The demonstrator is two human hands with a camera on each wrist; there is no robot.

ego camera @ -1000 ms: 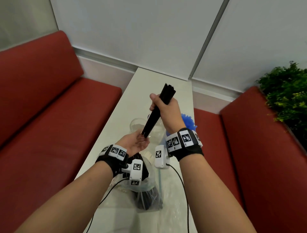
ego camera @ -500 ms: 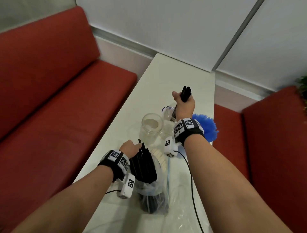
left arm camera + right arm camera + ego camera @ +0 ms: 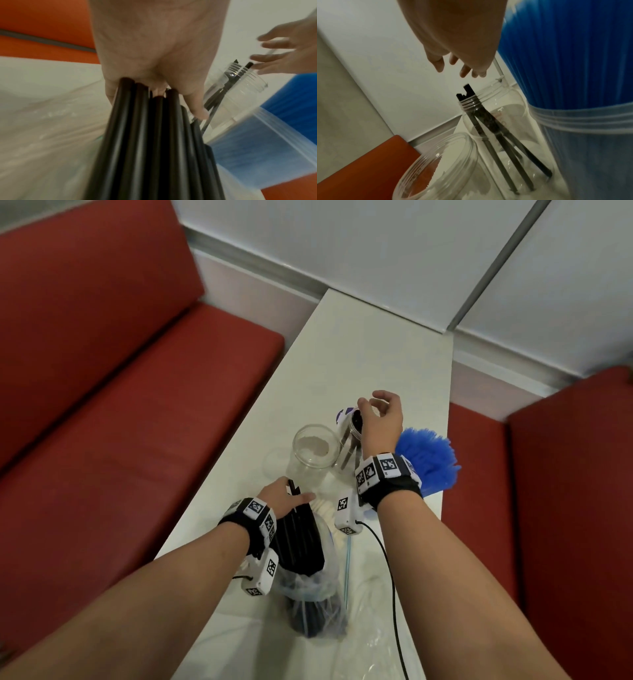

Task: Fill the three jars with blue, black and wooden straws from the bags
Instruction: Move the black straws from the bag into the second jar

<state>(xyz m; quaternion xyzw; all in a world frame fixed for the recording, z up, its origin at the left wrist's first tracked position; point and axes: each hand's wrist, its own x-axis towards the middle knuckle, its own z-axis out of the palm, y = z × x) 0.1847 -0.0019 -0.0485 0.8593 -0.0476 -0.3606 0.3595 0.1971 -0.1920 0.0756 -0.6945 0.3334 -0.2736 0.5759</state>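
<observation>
My left hand (image 3: 284, 497) (image 3: 159, 86) grips a bundle of black straws (image 3: 301, 539) (image 3: 154, 142) that sticks out of a clear plastic bag (image 3: 318, 594) on the white table (image 3: 370, 347). My right hand (image 3: 380, 416) (image 3: 457, 67) hovers with loose, spread fingers just above a clear jar (image 3: 349, 440) (image 3: 505, 135) holding several black straws (image 3: 498, 135). An empty clear jar (image 3: 313, 457) (image 3: 436, 162) stands to its left. A third jar full of blue straws (image 3: 428, 460) (image 3: 573, 54) is at the right, partly behind my wrist.
Red bench seats (image 3: 102, 422) run along both sides of the narrow table. More clear bags (image 3: 370, 638) and pale wooden straws (image 3: 325, 508) lie near the table's front. A blue-and-white lid (image 3: 344, 414) rests behind the jars. A black cable (image 3: 390, 577) trails from my right wrist.
My right hand lowered its black straws into the far jar and let them go, fingers now spread above it. My left hand went into the bag and took hold of another black bundle.
</observation>
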